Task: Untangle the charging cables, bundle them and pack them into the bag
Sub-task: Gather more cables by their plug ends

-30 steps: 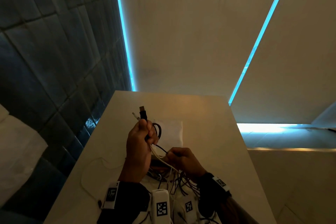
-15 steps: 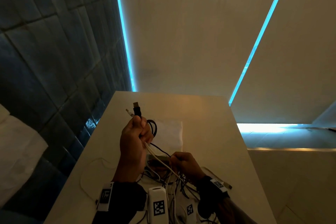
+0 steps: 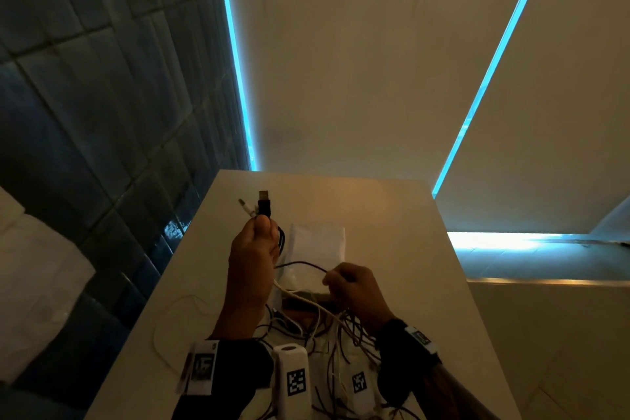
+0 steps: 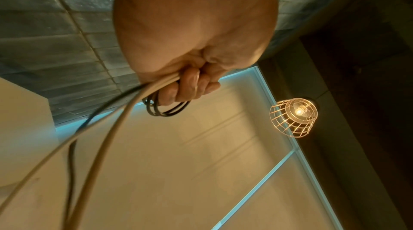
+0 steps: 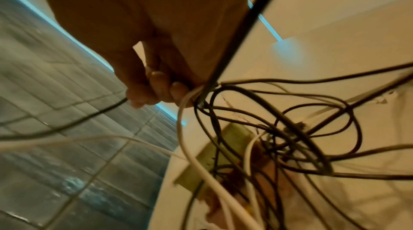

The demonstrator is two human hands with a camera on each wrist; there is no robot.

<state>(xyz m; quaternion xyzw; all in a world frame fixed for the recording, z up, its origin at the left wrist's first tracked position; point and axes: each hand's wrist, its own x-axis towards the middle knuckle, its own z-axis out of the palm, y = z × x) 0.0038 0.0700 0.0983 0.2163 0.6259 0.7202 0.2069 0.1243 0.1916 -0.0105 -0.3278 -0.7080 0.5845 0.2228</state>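
My left hand (image 3: 254,251) is raised over the table and grips a coiled black cable (image 4: 166,111) together with a white cable (image 4: 107,138). A black USB plug (image 3: 264,204) and a white plug (image 3: 246,209) stick up above its fist. My right hand (image 3: 351,286), lower and to the right, pinches the black cable's loose run (image 3: 300,263) and a few strands of the tangle (image 5: 195,92). The tangle of black and white cables (image 3: 324,327) lies on the table under both hands. A white bag (image 3: 318,242) lies flat just beyond my hands.
The pale table (image 3: 392,222) runs away from me, with a dark tiled wall (image 3: 102,112) on its left. A small box-like item (image 5: 214,154) sits beneath the tangle. White tagged blocks (image 3: 295,375) stand near my wrists. A thin white cable loop (image 3: 170,324) lies left.
My left hand has lifted and moved slightly left with the plugs. My right hand has slid right and up along the black cable, drawing it out into a longer arc.
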